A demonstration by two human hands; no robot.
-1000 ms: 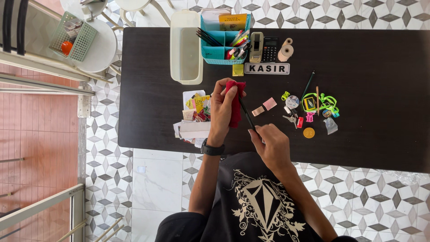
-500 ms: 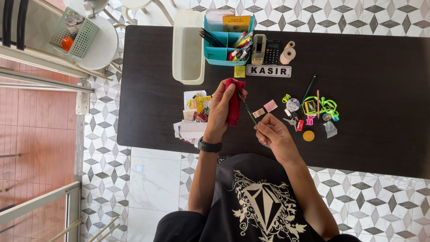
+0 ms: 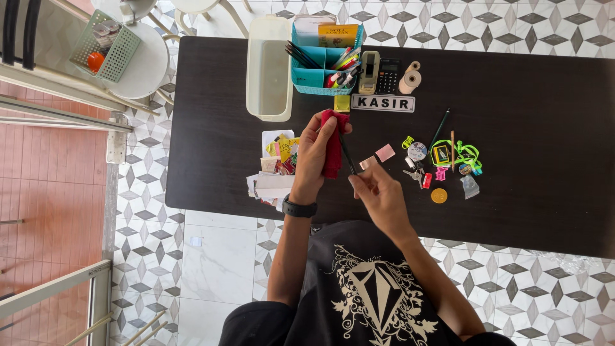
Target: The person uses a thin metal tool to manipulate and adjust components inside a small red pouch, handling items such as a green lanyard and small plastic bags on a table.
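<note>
A thin black pen (image 3: 348, 154) is pinched at its lower end by the right hand (image 3: 378, 195), its upper end wrapped in a red cloth (image 3: 333, 144) clamped by the left hand (image 3: 312, 157), over the desk's (image 3: 544, 83) near edge. Paper scraps (image 3: 277, 168) lie left; keys (image 3: 413, 172) and trinkets right.

The dark table (image 3: 544, 192) is the reference. At its far edge stand a cream rectangular bin (image 3: 269, 67), a teal desk organiser (image 3: 314, 77) with pens, a tape dispenser (image 3: 368, 70), a calculator (image 3: 388, 74) and a paper roll (image 3: 410, 78). A white nameplate (image 3: 383, 103) lies just in front. Keys (image 3: 413, 173) and a gold coin (image 3: 439, 195) lie right of centre.
</note>
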